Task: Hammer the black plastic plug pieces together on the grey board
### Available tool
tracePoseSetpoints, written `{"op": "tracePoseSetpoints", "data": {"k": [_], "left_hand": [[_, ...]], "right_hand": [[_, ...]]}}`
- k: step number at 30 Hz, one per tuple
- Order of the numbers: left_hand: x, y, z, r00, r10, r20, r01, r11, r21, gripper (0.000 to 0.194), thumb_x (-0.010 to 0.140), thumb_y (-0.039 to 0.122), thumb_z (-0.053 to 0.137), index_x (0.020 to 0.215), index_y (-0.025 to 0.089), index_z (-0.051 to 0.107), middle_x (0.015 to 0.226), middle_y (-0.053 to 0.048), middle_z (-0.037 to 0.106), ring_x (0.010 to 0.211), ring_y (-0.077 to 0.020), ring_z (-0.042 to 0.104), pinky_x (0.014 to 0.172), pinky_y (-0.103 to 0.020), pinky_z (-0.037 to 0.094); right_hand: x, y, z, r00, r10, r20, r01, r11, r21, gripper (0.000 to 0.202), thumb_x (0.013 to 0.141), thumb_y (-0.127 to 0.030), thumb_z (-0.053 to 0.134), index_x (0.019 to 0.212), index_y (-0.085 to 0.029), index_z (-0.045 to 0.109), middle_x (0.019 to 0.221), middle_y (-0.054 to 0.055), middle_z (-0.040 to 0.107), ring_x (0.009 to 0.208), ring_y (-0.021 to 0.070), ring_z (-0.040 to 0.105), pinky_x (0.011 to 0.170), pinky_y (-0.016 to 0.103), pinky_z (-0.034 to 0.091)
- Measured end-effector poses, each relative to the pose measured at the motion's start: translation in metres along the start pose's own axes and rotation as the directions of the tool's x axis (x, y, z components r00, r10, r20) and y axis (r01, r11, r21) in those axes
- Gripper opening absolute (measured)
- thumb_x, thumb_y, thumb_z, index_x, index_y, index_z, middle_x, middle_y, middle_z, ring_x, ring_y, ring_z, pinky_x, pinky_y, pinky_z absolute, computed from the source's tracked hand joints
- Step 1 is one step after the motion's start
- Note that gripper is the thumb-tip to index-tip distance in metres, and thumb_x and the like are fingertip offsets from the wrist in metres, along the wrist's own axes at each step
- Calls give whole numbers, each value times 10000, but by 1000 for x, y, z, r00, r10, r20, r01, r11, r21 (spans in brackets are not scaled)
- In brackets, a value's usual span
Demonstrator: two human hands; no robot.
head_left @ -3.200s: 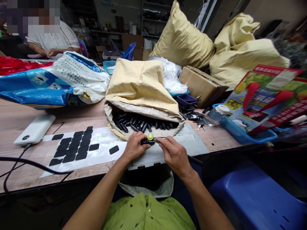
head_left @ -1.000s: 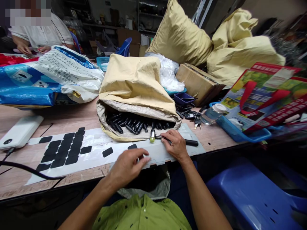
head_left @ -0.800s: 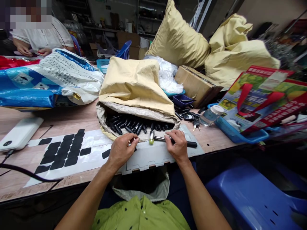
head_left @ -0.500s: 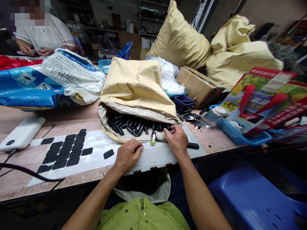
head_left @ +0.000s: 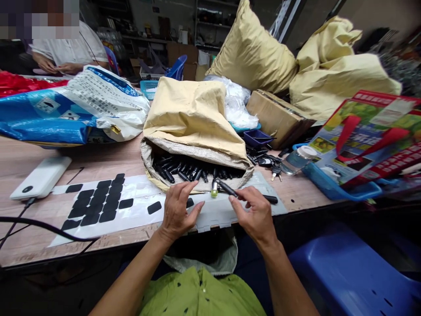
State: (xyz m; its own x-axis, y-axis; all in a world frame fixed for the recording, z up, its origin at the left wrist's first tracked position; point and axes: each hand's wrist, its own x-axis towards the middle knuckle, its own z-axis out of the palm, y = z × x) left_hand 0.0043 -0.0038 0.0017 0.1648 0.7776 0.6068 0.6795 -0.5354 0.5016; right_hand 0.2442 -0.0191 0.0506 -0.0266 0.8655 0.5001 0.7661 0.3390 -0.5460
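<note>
My right hand (head_left: 256,215) pinches a small black cylindrical part (head_left: 227,188) between thumb and fingers, its far end pointing up and left. My left hand (head_left: 180,208) is open, thumb and fingers apart, over the white sheet's right end. Between the hands and just beyond them lies a small hammer with a clear yellowish face (head_left: 214,188); its black handle end (head_left: 270,199) shows right of my right hand. Many similar black parts (head_left: 171,166) fill the mouth of a beige sack (head_left: 190,105). Rows of black rounded stickers (head_left: 98,199) lie on a white sheet (head_left: 140,184) at the left.
A white power bank (head_left: 41,177) with cables lies left, below a blue and white bag (head_left: 66,114). Keys (head_left: 276,172), a clear jar (head_left: 297,160) and a blue basket (head_left: 342,191) stand right. A person in white (head_left: 85,44) sits behind; a blue stool (head_left: 348,263) is lower right.
My right hand has drawn back from the sack's mouth with a black part in its fingers. My left hand has opened, its fingers now spread. Another black sticker shows beside it.
</note>
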Motion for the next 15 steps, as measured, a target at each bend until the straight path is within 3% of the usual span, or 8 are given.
{"op": "tracePoseSetpoints", "data": {"k": [2, 5, 8, 15], "left_hand": [[-4, 4, -3, 994, 104, -29, -101, 992, 77, 647, 889, 381, 714, 1467, 246, 458, 1392, -142, 600, 1263, -325, 534, 1097, -483, 370], [-7, 7, -6, 981, 183, 70, -190, 974, 121, 642, 910, 392, 707, 1492, 276, 461, 1446, -111, 601, 1284, -326, 507, 1113, -489, 318], [-6, 6, -5, 978, 157, 139, -175, 977, 126, 503, 951, 355, 662, 1438, 282, 557, 1328, -71, 694, 1260, -315, 509, 1105, -484, 292], [-3, 2, -1, 974, 174, 147, -185, 980, 66, 214, 963, 287, 643, 1158, 272, 729, 1134, -43, 762, 1171, -293, 530, 1044, -473, 317]], "right_hand": [[-4, -11, 5, 994, -58, 91, 51, 996, 75, 128, 932, -300, 630, 979, -224, 721, 830, 53, 638, 831, 226, 603, 776, 369, 493], [-8, -19, 15, 973, -124, 193, 106, 989, 103, 129, 914, -255, 648, 1018, -222, 717, 877, 61, 645, 878, 232, 608, 789, 369, 498], [-10, -19, 19, 956, -162, 243, 138, 984, 113, 151, 900, -224, 661, 1042, -230, 713, 906, 64, 654, 904, 236, 605, 803, 375, 499], [-12, -21, 17, 944, -153, 292, 126, 986, 110, 171, 897, -246, 673, 1066, -228, 697, 924, 58, 649, 911, 231, 606, 805, 361, 502]]}}
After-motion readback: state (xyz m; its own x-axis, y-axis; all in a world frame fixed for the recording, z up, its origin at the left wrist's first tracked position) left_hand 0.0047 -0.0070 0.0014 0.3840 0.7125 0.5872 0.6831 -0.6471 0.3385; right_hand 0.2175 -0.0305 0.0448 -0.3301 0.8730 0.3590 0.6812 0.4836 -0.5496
